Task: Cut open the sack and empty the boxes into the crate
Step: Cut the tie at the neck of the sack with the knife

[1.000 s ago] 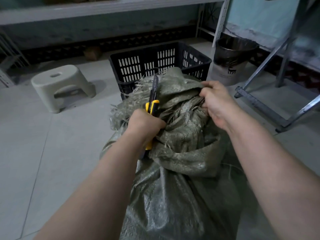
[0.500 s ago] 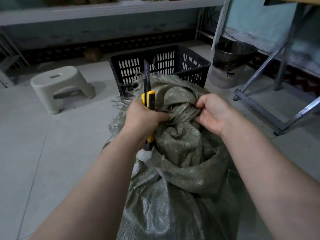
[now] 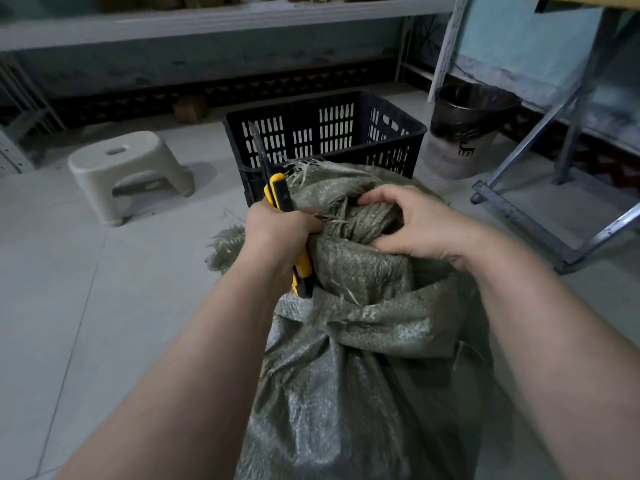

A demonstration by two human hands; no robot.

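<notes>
A grey-green woven sack (image 3: 360, 375) stands upright on the floor in front of me, its top bunched and frayed. My left hand (image 3: 277, 226) is closed around a yellow and black utility knife (image 3: 281, 199), blade extended and pointing up and away, pressed against the left side of the sack's neck. My right hand (image 3: 415, 226) grips the twisted top of the sack from the right. A black slotted plastic crate (image 3: 381, 133) stands just behind the sack. No boxes show; the sack hides its contents.
A pale plastic step stool (image 3: 124, 168) sits at the left on the tiled floor. A lined bin (image 3: 464, 133) stands right of the crate. Metal frame legs (image 3: 540, 216) angle across the right side. Shelving runs along the back wall.
My right hand has shifted left and down onto the twisted neck of the sack. My left hand with the knife has stayed at the neck, blade still upward.
</notes>
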